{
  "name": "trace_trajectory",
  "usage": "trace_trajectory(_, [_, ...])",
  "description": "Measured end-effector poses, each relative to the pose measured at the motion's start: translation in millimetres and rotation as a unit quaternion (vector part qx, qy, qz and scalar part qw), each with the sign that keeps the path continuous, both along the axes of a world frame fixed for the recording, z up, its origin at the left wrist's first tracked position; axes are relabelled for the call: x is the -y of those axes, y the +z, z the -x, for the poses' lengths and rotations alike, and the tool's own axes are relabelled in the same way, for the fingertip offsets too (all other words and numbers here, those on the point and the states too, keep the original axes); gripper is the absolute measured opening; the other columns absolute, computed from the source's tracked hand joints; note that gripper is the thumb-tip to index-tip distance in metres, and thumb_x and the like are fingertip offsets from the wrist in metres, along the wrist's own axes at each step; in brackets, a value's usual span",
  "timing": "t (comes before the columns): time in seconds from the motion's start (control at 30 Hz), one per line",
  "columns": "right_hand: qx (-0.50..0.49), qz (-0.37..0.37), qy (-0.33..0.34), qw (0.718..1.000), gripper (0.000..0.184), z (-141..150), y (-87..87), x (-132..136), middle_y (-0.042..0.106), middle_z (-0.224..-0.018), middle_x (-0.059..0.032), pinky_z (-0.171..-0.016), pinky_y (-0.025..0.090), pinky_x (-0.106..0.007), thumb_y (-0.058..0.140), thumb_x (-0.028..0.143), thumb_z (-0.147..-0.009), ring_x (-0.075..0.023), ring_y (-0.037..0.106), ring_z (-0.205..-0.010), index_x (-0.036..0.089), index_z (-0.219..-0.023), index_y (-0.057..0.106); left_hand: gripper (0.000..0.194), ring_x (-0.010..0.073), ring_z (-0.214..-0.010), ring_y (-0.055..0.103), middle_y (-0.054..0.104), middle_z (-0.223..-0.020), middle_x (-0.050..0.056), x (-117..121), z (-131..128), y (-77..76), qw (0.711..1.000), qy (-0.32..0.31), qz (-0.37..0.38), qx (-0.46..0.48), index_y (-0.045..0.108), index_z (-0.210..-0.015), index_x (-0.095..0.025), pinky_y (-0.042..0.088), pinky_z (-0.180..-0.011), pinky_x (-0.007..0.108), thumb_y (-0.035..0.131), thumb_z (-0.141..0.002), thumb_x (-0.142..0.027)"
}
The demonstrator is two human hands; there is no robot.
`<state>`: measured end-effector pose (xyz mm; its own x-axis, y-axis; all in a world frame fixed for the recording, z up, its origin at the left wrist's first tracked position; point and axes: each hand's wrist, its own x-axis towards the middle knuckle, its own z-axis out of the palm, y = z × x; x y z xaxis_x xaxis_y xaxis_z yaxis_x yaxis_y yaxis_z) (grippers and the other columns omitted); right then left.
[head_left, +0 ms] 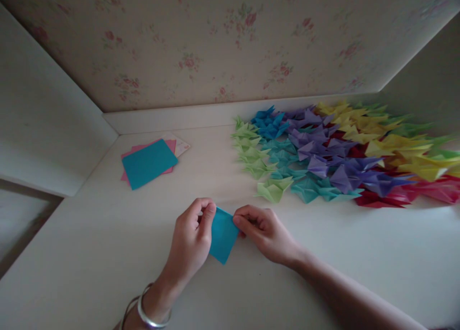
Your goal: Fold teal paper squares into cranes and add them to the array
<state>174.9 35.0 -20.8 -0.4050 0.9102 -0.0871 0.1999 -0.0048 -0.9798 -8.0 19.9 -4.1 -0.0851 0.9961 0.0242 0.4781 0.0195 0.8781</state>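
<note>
A small folded square of blue origami paper (223, 236) is held up between my two hands, tilted, with one corner pointing down toward me. My left hand (194, 231) pinches its upper left corner between thumb and fingers. On the other side, my right hand (264, 229) grips the upper right corner with thumb and forefinger. The left fingers and palm hide part of the paper's left edge. Bangles (147, 311) circle my left wrist.
Flat blue sheets (149, 164) lie on pink sheets (172, 147) at the back left of the white table (108, 263). Many folded paper cranes stand in rows at right: light green (275, 190), teal (309, 188), blue (269, 123), purple (348, 174), yellow (395, 147), red (383, 198). A flowered wall (215, 47) rises behind.
</note>
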Motion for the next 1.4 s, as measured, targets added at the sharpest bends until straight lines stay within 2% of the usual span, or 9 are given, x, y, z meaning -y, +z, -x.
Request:
trace_trajectory(0.2, [-0.014,0.016,0.002,1.0,0.026,-0.8,-0.4,-2.2,0.065,-0.067,-0.0029,-0.06,0.045,-0.026,0.053,0.035,-0.094,-0.0161,0.061,-0.064,0.017,-0.079,0.063,0.025,0.0118,-0.051,0.043,0.049,-0.061,-0.005,-1.6,2.3,1.0,1.0,0.008,0.009,0.029,0.059,-0.085,-0.021,0.033,-0.048,0.022,0.05,-0.095,-0.041])
trace_trajectory(0.33, [-0.057,0.035,-0.074,0.995,0.03,5.0,-3.5,-5.0,0.059,-0.064,-0.0004,-0.057,0.041,-0.026,0.057,0.043,-0.089,-0.0153,0.055,-0.062,0.017,-0.075,0.063,0.025,0.011,-0.057,0.046,0.05,-0.063,-0.005,-4.5,2.5,3.5,0.995,0.011,0.042,0.095,0.06,-0.081,-0.02,0.036,-0.051,0.02,0.056,-0.093,-0.041])
trace_trajectory(0.47, [-0.107,0.084,-0.175,0.975,0.033,8.9,-3.3,-10.1,0.054,-0.064,0.0018,-0.054,0.035,-0.025,0.068,0.05,-0.08,-0.0136,0.047,-0.06,0.017,-0.074,0.065,0.021,0.0107,-0.044,0.05,0.049,-0.054,-0.007,-6.5,3.6,5.8,0.956,-0.017,0.141,0.257,0.062,-0.084,-0.02,0.037,-0.042,0.019,0.059,-0.089,-0.041])
trace_trajectory(0.6, [-0.142,0.135,-0.185,0.963,0.035,6.7,-3.8,-13.3,0.055,-0.064,0.002,-0.052,0.033,-0.024,0.074,0.05,-0.074,-0.0125,0.045,-0.058,0.016,-0.077,0.068,0.022,0.0122,-0.048,0.059,0.059,-0.058,-0.004,-5.7,3.5,12.1,0.919,-0.046,0.175,0.352,0.066,-0.096,-0.018,0.046,-0.046,0.02,0.067,-0.084,-0.036])
trace_trajectory(0.73, [-0.175,0.169,-0.188,0.951,0.036,2.0,-4.9,-14.0,0.057,-0.063,0.002,-0.049,0.034,-0.025,0.076,0.051,-0.071,-0.0123,0.047,-0.054,0.016,-0.077,0.068,0.03,0.0154,-0.061,0.067,0.068,-0.074,0.003,-4.1,5.2,14.0,0.889,-0.117,0.2,0.394,0.069,-0.103,-0.016,0.055,-0.059,0.025,0.073,-0.082,-0.037])
trace_trajectory(0.83, [-0.201,0.187,-0.194,0.942,0.036,0.0,-4.3,-14.2,0.058,-0.061,0.0024,-0.049,0.035,-0.024,0.078,0.05,-0.068,-0.0123,0.049,-0.052,0.017,-0.078,0.068,0.03,0.0161,-0.068,0.07,0.071,-0.091,0.005,-4.0,8.1,8.6,0.89,-0.15,0.195,0.383,0.069,-0.108,-0.018,0.058,-0.064,0.028,0.075,-0.082,-0.034])
trace_trajectory(1.07, [-0.234,0.215,-0.198,0.927,0.036,0.8,-1.0,-15.2,0.057,-0.06,0.0029,-0.048,0.036,-0.024,0.082,0.046,-0.065,-0.0116,0.049,-0.051,0.016,-0.078,0.067,0.03,0.0181,-0.075,0.072,0.074,-0.092,0.006,-1.0,11.3,-1.1,0.906,-0.175,0.18,0.341,0.068,-0.116,-0.02,0.059,-0.073,0.031,0.067,-0.088,-0.031])
trace_trajectory(1.3, [-0.21,0.19,-0.19,0.94,0.036,4.4,-3.1,-14.0,0.058,-0.062,0.0021,-0.049,0.036,-0.024,0.08,0.048,-0.067,-0.0126,0.049,-0.053,0.016,-0.078,0.068,0.034,0.0229,-0.09,0.071,0.077,-0.103,0.007,0.5,2.8,7.6,0.972,-0.174,0.077,0.139,0.072,-0.116,-0.021,0.056,-0.078,0.03,0.057,-0.086,-0.018])
trace_trajectory(1.4, [-0.201,0.16,-0.186,0.949,0.037,7.7,-4.6,-17.6,0.056,-0.064,0.0019,-0.051,0.036,-0.024,0.074,0.052,-0.075,-0.0132,0.049,-0.056,0.017,-0.086,0.069,0.025,0.0209,-0.078,0.07,0.078,-0.088,0.003,0.2,2.0,8.1,0.98,-0.155,0.062,0.105,0.078,-0.1,-0.024,0.054,-0.068,0.026,0.059,-0.085,-0.019])
